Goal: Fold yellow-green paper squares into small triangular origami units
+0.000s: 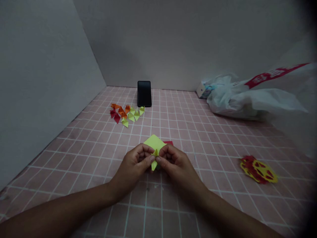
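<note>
Between my two hands is a small folded piece of yellow paper (154,165), narrow and pointed at its top and bottom. My left hand (138,158) pinches it from the left with thumb and forefinger. From the right, my right hand (172,160) pinches the same piece. Just beyond the fingertips lies a flat yellow paper sheet (155,141), one corner pointing away from me. The edge of a red paper (168,142) shows behind my right hand; the rest of it is hidden.
Several small folded paper figures in red, orange (121,110) and yellow (136,114) stand at the back left. A black phone (144,94) leans near the back wall. At right are a white plastic bag (232,99), a small box (201,90) and red and yellow cut-out pieces (264,171).
</note>
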`<act>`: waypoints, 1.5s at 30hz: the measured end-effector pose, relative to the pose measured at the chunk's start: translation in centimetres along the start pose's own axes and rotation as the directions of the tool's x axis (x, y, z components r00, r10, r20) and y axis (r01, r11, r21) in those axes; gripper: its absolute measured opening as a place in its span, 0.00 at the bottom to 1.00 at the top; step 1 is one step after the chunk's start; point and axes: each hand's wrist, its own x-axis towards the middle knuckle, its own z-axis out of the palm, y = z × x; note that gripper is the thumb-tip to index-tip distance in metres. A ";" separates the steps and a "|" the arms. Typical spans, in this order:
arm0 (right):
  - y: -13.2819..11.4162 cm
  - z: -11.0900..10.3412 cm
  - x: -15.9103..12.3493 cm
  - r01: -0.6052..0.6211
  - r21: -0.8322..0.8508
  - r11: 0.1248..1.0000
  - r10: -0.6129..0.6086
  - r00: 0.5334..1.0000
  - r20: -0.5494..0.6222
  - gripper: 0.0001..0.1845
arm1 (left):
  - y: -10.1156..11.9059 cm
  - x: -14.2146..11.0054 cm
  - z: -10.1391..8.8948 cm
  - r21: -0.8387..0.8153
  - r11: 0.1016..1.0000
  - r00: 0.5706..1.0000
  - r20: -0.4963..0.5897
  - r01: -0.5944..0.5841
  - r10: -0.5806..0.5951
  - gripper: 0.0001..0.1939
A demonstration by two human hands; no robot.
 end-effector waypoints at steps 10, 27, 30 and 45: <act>-0.4 0.1 0.0 -0.059 0.043 0.997 0.057 0.998 0.034 0.08 | 0.0 0.2 -0.1 0.008 1.000 0.999 -0.023 0.029 -0.029 0.12; -0.4 0.1 0.0 -0.067 0.051 0.996 0.066 0.997 0.031 0.10 | -0.4 0.3 -0.2 0.037 0.999 1.000 0.008 0.004 -0.004 0.10; -0.5 0.1 -0.1 -0.073 0.050 0.996 0.072 0.997 0.027 0.11 | -0.5 0.3 -0.1 0.053 0.999 1.000 0.003 -0.002 0.002 0.10; -0.4 0.0 -0.1 -0.056 -0.008 0.998 0.056 0.998 0.011 0.09 | -0.5 0.3 -0.3 0.098 0.995 0.999 0.042 -0.022 0.018 0.10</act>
